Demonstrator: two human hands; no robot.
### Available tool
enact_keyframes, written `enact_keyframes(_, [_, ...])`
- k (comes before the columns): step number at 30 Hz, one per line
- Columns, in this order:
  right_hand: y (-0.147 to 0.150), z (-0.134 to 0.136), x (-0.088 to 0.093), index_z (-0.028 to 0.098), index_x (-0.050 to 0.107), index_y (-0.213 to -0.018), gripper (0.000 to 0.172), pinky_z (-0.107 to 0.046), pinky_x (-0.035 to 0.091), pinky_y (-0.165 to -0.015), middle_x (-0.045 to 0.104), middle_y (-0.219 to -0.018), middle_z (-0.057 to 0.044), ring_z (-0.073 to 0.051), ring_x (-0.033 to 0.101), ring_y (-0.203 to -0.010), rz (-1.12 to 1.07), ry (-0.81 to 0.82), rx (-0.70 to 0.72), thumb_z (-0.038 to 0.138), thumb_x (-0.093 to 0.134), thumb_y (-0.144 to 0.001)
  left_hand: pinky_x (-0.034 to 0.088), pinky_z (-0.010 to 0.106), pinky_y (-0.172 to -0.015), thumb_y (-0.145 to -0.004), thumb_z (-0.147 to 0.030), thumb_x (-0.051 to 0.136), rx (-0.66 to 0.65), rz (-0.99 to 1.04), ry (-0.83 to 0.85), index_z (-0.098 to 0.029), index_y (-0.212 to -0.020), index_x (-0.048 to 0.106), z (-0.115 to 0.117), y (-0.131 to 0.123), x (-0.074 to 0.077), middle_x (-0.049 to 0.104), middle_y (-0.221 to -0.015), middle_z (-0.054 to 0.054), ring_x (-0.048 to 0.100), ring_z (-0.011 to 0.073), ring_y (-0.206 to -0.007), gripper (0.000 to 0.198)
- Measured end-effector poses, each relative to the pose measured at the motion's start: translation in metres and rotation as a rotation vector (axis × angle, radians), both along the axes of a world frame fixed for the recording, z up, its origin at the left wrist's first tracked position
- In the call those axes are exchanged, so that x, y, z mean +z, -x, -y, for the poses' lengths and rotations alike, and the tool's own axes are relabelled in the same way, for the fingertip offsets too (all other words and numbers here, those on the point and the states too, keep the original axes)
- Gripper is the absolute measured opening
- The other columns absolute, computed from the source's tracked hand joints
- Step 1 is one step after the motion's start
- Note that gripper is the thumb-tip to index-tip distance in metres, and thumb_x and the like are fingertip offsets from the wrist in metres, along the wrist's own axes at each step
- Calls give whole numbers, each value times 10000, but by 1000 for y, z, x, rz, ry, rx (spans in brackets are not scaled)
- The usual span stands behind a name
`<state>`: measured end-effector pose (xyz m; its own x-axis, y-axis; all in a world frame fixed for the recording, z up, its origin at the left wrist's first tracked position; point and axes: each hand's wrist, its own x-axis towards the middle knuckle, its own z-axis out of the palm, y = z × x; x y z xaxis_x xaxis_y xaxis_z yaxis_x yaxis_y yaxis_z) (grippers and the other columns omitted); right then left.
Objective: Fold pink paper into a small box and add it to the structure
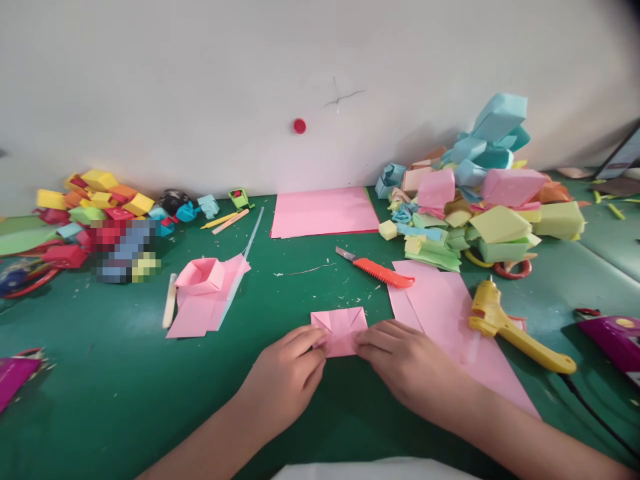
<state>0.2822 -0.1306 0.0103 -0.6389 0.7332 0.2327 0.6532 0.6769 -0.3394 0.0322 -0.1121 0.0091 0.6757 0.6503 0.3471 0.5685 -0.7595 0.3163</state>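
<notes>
A small folded piece of pink paper (pixel 345 328) lies on the green table top in front of me, with diagonal creases at its upper corners. My left hand (pixel 290 373) grips its left edge between curled fingers and thumb. At the right edge, the fingers of my right hand (pixel 400 363) are closed on the same paper; the right thumb is hidden. Just beyond the paper is an orange utility knife (pixel 383 272) with its blade out. To the left sits a folded pink paper box (pixel 201 277) on pink paper pieces (pixel 193 320).
Pink sheets (pixel 440 313) lie under a yellow glue gun (pixel 520 333) on the right. A pink paper stack (pixel 325 210) rests by the wall. Colourful folded paper boxes (pixel 500 187) are heaped at back right, more yellow and red boxes (pixel 100 200) at back left.
</notes>
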Motion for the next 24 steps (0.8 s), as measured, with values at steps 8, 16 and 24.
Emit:
enact_keyframes(8, [-1,-1,-2,158,700,-981,321,-354,507,-737,685,-907,-74,-201,600,-823,5,-33,-2,28,407,-955,614,360,-973,-997,-102,454,-24,-18,-131,-143,-975,734,-1,0,-3,756,-1103,74,712,216,-1074,284])
enact_keyframes(16, [-1,1,-2,154,694,-925,288,-337,472,-696,645,-858,-68,-204,553,-795,21,-58,-11,33,434,-951,576,393,-1029,-1010,-148,455,-63,-199,-371,-81,-1143,712,11,1,-1,737,-1219,117,693,258,-1155,297])
enact_keyframes(24, [4,4,5,171,699,-982,205,-405,510,-820,678,-952,-84,-242,597,-923,67,-71,-28,182,494,-987,534,459,-1050,-980,-460,540,-129,-422,-180,-29,-1371,572,19,8,12,573,-1435,194,609,337,-1279,583])
